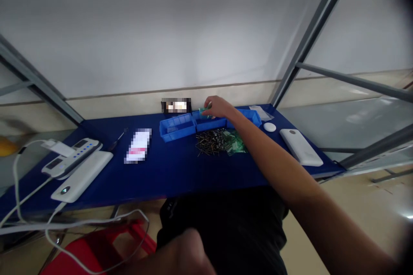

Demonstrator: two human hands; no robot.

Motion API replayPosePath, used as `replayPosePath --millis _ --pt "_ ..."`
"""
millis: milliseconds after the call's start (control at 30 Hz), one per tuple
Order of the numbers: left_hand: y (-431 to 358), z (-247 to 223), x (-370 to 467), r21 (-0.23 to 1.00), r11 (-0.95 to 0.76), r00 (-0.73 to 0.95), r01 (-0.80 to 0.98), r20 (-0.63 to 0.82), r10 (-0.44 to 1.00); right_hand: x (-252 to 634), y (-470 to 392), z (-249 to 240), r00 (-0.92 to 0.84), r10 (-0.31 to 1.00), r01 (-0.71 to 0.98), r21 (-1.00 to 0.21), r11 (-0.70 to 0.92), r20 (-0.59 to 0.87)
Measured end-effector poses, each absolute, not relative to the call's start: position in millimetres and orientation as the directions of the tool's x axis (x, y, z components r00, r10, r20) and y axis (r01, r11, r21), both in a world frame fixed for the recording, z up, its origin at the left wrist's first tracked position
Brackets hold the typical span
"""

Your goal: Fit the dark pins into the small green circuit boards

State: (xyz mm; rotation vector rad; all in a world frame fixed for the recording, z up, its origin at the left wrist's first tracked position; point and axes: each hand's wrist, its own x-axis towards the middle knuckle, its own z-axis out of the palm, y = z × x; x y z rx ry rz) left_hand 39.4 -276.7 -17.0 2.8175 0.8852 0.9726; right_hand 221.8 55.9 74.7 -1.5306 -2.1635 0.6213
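Observation:
My right hand [217,107] is reached out over the middle blue bin [211,126], fingers pinched on a small clear-green plastic packet [204,112]. What the packet contains is too small to tell. In front of the bins lie a heap of dark, thin metal pieces like screws [208,142] and a pile of green plastic packets [234,142], partly behind my right forearm. On the left stands another blue bin [177,127], with something clear inside; a third blue bin [253,117] is at the right. My left hand [190,247] is low over my lap, blurred, its fingers hidden.
To the left are a phone [138,146], a screwdriver-like tool [118,139], a power strip [71,159] and a white power bank [82,177] with cables. To the right are a white disc [269,127], another power bank [300,147] and clear bags [261,113]. Metal posts flank the table.

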Motion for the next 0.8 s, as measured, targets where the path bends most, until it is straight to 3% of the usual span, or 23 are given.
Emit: replayPosePath --millis 100,233,400,533,633,800 --pt "-228.2 -11.1 39.5 0.216 -0.839 0.592 0.499 0.622 0.512 244.4 35.8 84.9 -0.422 0.900 0.681 -0.617 0.395 0.110" --pt "-162.1 11.3 41.9 0.296 -0.797 0.374 0.527 0.762 0.529 264.8 9.4 80.5 -0.635 0.773 0.651 -0.555 0.518 -0.023" --pt "-96.1 42.2 39.3 0.333 -0.701 0.241 0.631 0.774 0.585 276.9 2.2 61.6 -0.608 0.789 0.701 -0.408 0.585 0.087" --pt "-45.6 58.8 30.4 0.393 -0.665 0.071 0.635 0.828 0.557 281.1 5.9 50.8 -0.519 0.830 0.726 -0.407 0.554 0.204" --pt "-15.2 58.8 23.8 0.353 -0.661 0.112 0.662 0.825 0.554 279.4 1.6 43.5 -0.501 0.822 0.717 -0.403 0.569 0.269" --pt "-5.2 36.0 15.5 0.152 -0.635 0.340 0.757 0.738 0.582 277.5 -13.4 37.2 -0.506 0.792 0.783 -0.205 0.588 0.341"
